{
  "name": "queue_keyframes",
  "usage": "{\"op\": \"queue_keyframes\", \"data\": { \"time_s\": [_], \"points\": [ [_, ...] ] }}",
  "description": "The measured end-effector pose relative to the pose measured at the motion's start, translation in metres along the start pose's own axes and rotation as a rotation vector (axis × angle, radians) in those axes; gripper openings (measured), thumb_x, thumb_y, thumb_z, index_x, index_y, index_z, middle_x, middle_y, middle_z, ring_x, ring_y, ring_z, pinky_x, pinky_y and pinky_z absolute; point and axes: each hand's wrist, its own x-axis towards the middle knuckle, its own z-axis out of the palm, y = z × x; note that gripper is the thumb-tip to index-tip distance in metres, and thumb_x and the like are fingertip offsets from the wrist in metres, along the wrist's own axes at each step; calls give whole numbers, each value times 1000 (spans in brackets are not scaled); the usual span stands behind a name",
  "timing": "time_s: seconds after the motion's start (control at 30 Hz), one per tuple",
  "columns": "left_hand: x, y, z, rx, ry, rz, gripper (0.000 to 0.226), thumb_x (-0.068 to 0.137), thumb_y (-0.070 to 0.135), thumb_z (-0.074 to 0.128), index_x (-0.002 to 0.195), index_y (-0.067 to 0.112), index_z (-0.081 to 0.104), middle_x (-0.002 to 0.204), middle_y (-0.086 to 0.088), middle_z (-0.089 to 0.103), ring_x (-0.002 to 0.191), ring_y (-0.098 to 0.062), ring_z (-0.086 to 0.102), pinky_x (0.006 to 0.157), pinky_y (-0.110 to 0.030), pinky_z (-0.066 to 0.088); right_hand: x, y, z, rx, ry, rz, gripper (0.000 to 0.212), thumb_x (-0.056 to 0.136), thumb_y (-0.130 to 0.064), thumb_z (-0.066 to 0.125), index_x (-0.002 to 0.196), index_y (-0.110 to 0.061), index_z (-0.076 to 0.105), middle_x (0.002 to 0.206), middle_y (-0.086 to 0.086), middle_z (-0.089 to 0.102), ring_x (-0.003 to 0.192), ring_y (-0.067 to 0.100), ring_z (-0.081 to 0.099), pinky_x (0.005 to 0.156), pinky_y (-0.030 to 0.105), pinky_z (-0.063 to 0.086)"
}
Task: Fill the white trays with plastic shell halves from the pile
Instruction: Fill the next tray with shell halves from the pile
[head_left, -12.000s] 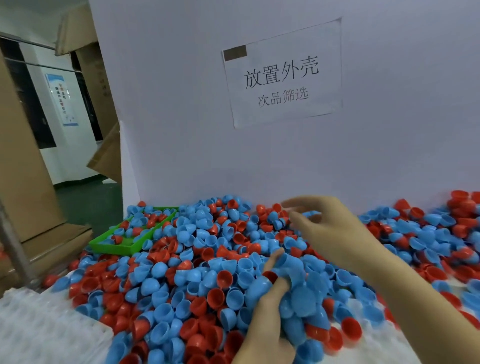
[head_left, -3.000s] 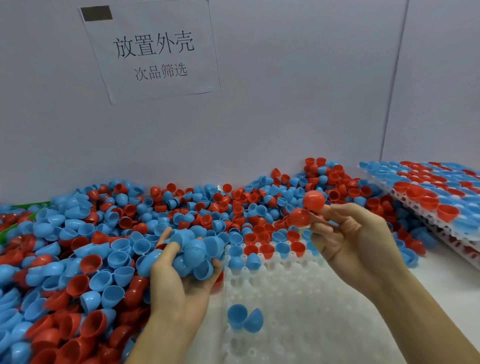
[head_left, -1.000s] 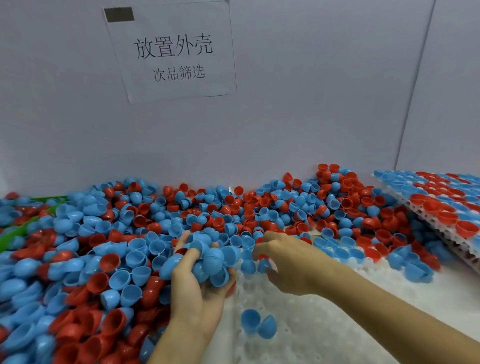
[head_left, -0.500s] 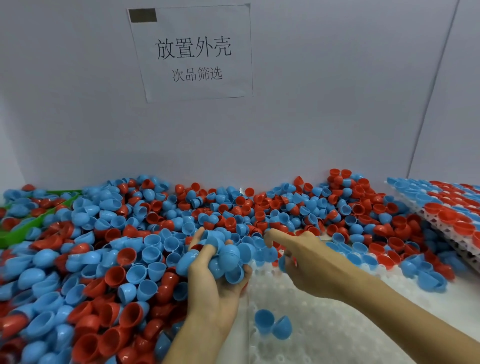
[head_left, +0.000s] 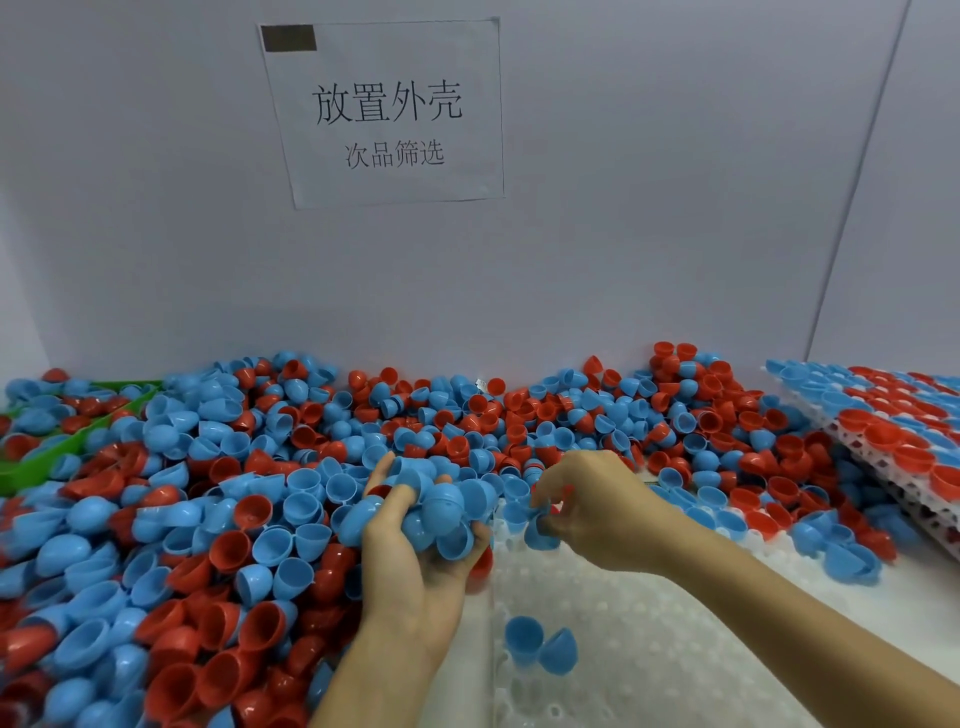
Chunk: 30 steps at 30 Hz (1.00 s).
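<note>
Cupping blue shells (head_left: 441, 506), left hand (head_left: 415, 561) (palm up).

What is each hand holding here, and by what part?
The left hand cradles a handful of blue shell halves in palm and curled fingers. The right hand pinches one blue shell half; exactly where is unclear.

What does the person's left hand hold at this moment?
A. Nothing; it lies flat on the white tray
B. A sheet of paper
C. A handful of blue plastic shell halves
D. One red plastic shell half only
C: the left hand is curled around a cluster of blue plastic shell halves, raised beside the near white plastic tray.
</note>
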Motion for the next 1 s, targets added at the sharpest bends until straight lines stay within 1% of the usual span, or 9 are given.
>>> {"op": "queue_keyframes", "data": {
  "time_s": [0.07,0.17,0.27,0.47,0.57,0.63,0.73,0.9,1.0],
  "points": [
    [1,1,-1,-9,3,-2,37,97,15,52,126,33,64,117,-18,64,100,-29,60,53,-35,54,7,-6,5,-30,-36,-15,21,89,-17,72,109,-15,75,104,-3,72,75,3,63,58,12,49],
    [2,3,-1,-21,-4,2,35,98,15,52,125,33,64,114,-17,64,101,-29,60,54,-35,52,14,-13,22,-123,-156,2,20,89,-16,71,109,-13,75,106,4,70,87,16,66,77,26,59],
    [3,3,-2,-25,6,-2,37,98,16,52,129,33,63,116,-18,65,101,-30,60,53,-35,53,15,-15,35,-252,-198,23,18,89,-13,66,105,-8,73,104,9,64,92,23,64,80,37,60],
    [3,2,-1,-34,10,-11,37,98,15,52,128,33,63,118,-18,64,102,-30,60,52,-34,54,10,-14,21,-238,-237,13,24,93,-19,64,117,-14,70,112,4,64,99,20,61,84,33,57],
    [3,2,-2,-35,4,-7,38,98,15,52,129,33,63,115,-18,65,96,-29,61,54,-34,54,0,-18,4,-148,-168,1,31,94,-17,65,124,-21,65,121,-3,61,104,14,60,89,30,56],
    [3,2,-2,-37,-2,-2,38,97,14,51,128,33,64,110,-17,65,88,-27,61,54,-34,54,-7,-20,-9,-108,-170,-16,26,94,-17,65,119,-22,68,116,-6,64,98,8,61,81,22,55],
    [2,2,-1,-36,-3,3,36,97,14,52,125,32,65,108,-17,65,85,-27,61,52,-34,54,-20,-26,-23,-104,-295,-77,19,94,-18,65,110,-26,73,90,-20,61,78,-1,59,58,10,45],
    [0,2,-1,-32,6,-3,36,96,14,52,124,32,65,115,-19,65,93,-29,62,51,-35,54,-29,-40,-15,-180,-527,-173,30,92,-8,66,116,-25,72,102,-9,65,82,5,58,63,13,45],
    [-1,2,0,-32,7,1,37,97,13,51,125,32,64,119,-19,64,99,-30,62,51,-35,54,-27,-42,-4,-244,-594,-166,35,90,-4,65,119,-22,70,90,-7,54,73,6,48,63,16,37]
  ]
}}
